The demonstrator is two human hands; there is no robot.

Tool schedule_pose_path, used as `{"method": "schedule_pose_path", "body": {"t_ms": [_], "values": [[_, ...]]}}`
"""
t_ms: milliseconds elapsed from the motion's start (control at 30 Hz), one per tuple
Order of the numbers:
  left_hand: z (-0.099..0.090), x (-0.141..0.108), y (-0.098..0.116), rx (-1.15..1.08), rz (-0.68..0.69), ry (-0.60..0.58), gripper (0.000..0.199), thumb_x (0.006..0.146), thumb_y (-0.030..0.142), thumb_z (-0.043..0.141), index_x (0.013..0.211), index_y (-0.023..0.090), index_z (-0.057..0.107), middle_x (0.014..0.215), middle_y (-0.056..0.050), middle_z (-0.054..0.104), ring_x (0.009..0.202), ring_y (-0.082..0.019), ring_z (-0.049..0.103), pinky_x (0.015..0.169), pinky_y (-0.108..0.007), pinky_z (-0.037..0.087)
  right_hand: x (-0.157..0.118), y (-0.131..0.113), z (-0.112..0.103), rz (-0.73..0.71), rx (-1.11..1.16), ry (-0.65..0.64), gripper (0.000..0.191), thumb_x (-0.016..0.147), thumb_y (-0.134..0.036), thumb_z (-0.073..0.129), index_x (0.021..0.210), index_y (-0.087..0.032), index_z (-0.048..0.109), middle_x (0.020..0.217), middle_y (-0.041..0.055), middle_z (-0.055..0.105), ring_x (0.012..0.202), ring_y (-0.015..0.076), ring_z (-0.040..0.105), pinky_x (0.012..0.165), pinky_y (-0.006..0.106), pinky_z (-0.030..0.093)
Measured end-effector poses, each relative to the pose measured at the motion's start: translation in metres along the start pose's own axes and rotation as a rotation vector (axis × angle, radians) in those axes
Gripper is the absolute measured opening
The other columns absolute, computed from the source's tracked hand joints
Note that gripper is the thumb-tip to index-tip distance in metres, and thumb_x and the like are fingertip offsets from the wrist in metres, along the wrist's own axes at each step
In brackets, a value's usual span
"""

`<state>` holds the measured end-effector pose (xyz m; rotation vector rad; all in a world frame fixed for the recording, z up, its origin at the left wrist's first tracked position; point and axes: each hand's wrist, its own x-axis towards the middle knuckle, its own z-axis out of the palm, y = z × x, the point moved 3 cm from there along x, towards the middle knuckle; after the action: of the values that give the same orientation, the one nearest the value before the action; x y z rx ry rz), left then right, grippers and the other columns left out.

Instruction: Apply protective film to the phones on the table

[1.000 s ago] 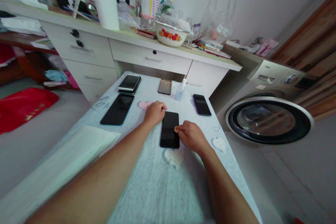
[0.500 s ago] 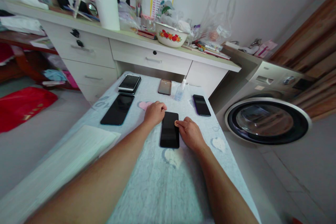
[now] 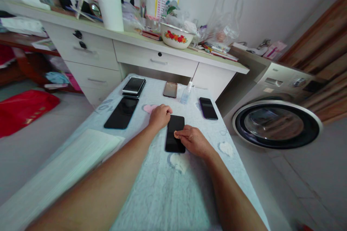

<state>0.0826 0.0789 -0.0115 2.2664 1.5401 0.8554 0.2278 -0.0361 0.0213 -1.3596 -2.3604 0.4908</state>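
Note:
A black smartphone point(image 3: 173, 143) lies flat on the cloth-covered table, screen up. My left hand point(image 3: 160, 116) is closed at its upper left corner, fingers curled against the edge; the fingertips are partly hidden. Over the middle of the screen, my right hand point(image 3: 193, 139) pinches a small tan pad point(image 3: 176, 134) and presses it on the glass. Beyond the phone stand a clear spray bottle point(image 3: 186, 94) and a brownish phone case point(image 3: 170, 89). Another phone point(image 3: 208, 108) lies to the right. On the left are a larger black phone point(image 3: 121, 113) and a stack of phones point(image 3: 133, 86).
A folded pale cloth or sheet point(image 3: 81, 158) lies along the table's left side. Behind the table is a white desk point(image 3: 151, 57) with drawers, bearing a flowered bowl point(image 3: 177, 36) and a paper roll point(image 3: 110, 9). A washing machine point(image 3: 276, 124) stands to the right.
My right hand has slid left and slightly down with the pad, from the phone's right edge onto the middle of its screen. The left hand has stayed in place.

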Motion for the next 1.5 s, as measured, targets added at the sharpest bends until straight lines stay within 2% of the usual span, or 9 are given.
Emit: {"method": "schedule_pose_path", "body": {"t_ms": [100, 400, 533, 767, 1067, 1233, 1500], "values": [[0.000, 0.000, 0.000, -0.002, 0.000, -0.001, 0.023, 0.076, 0.008, 0.048, 0.080, 0.020, 0.067, 0.089, -0.003, 0.066, 0.084, -0.016, 0.060, 0.075, -0.028, 0.044, 0.000, 0.002, 0.001, 0.013, 0.008, 0.011, 0.024, 0.093, -0.017, 0.049, 0.094, -0.022, 0.072, 0.075, 0.0004, 0.055, 0.070, 0.0110, 0.052, 0.068, 0.023, 0.036], [0.001, 0.000, -0.001, 0.003, -0.003, -0.003, 0.021, 0.076, 0.009, 0.049, 0.080, 0.020, 0.067, 0.089, -0.002, 0.065, 0.085, -0.016, 0.060, 0.077, -0.028, 0.044, 0.001, 0.009, -0.002, 0.230, -0.130, 0.083, 0.026, 0.095, -0.020, 0.047, 0.106, -0.024, 0.071, 0.081, 0.0028, 0.055, 0.077, 0.0136, 0.055, 0.070, 0.024, 0.036], [0.001, 0.000, 0.000, 0.002, 0.001, -0.005, 0.021, 0.076, 0.009, 0.049, 0.080, 0.021, 0.067, 0.089, -0.002, 0.065, 0.085, -0.016, 0.060, 0.077, -0.028, 0.044, 0.001, 0.011, -0.003, 0.276, -0.152, 0.106, 0.027, 0.095, -0.021, 0.047, 0.110, -0.024, 0.070, 0.086, 0.0043, 0.056, 0.080, 0.0145, 0.055, 0.072, 0.024, 0.037], [0.001, 0.000, -0.002, 0.014, -0.014, -0.014, 0.022, 0.077, 0.009, 0.049, 0.082, 0.021, 0.067, 0.091, -0.002, 0.065, 0.087, -0.016, 0.060, 0.078, -0.028, 0.044, 0.000, 0.002, -0.002, 0.153, -0.082, 0.050, 0.026, 0.097, -0.024, 0.046, 0.102, -0.022, 0.071, 0.078, 0.0017, 0.053, 0.073, 0.0124, 0.053, 0.069, 0.023, 0.036], [0.000, -0.001, 0.000, 0.003, -0.009, -0.006, 0.022, 0.077, 0.009, 0.049, 0.081, 0.021, 0.067, 0.090, -0.002, 0.066, 0.086, -0.016, 0.061, 0.077, -0.028, 0.044, -0.001, -0.010, -0.003, -0.034, 0.032, -0.056, 0.024, 0.094, -0.018, 0.048, 0.095, -0.021, 0.072, 0.076, -0.0003, 0.053, 0.071, 0.0105, 0.052, 0.069, 0.022, 0.037], [0.002, 0.000, -0.002, -0.002, 0.002, 0.002, 0.021, 0.076, 0.009, 0.049, 0.080, 0.021, 0.066, 0.091, -0.002, 0.066, 0.086, -0.017, 0.060, 0.076, -0.028, 0.044, -0.002, -0.010, -0.004, -0.021, 0.109, -0.077, 0.023, 0.092, -0.015, 0.050, 0.095, -0.022, 0.072, 0.076, -0.0007, 0.055, 0.070, 0.0096, 0.053, 0.068, 0.021, 0.038], [0.001, -0.001, -0.002, 0.003, -0.009, -0.005, 0.022, 0.076, 0.009, 0.049, 0.081, 0.021, 0.067, 0.091, -0.002, 0.066, 0.087, -0.017, 0.060, 0.078, -0.028, 0.044, -0.001, 0.001, -0.004, 0.090, 0.057, 0.032, 0.024, 0.094, -0.019, 0.050, 0.099, -0.023, 0.073, 0.076, 0.0009, 0.056, 0.071, 0.0114, 0.053, 0.067, 0.023, 0.038]]}}
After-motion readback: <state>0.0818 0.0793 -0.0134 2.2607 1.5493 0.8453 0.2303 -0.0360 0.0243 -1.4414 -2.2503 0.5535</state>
